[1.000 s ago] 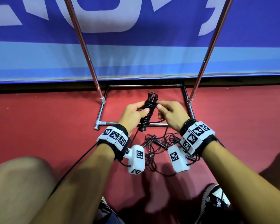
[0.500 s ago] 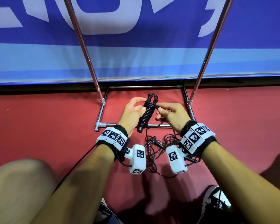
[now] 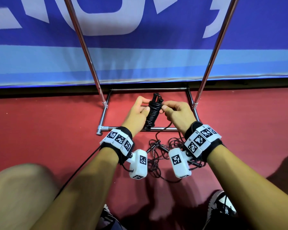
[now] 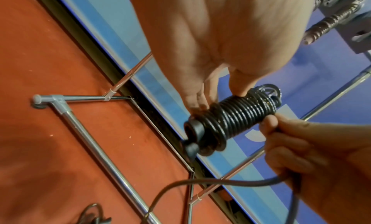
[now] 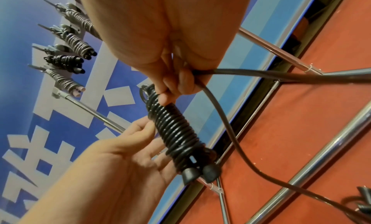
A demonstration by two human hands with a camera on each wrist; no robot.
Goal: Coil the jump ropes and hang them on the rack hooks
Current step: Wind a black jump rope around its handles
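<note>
Fingers of the left hand curled round the black jump rope, right hand pinching its loose cord, bundle held above the metal rack, more rope lying on the red floor nearby

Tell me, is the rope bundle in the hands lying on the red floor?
No, the coiled jump rope is held up between the left hand and right hand, above the red floor.

Head downward; wrists close, facing.
</note>
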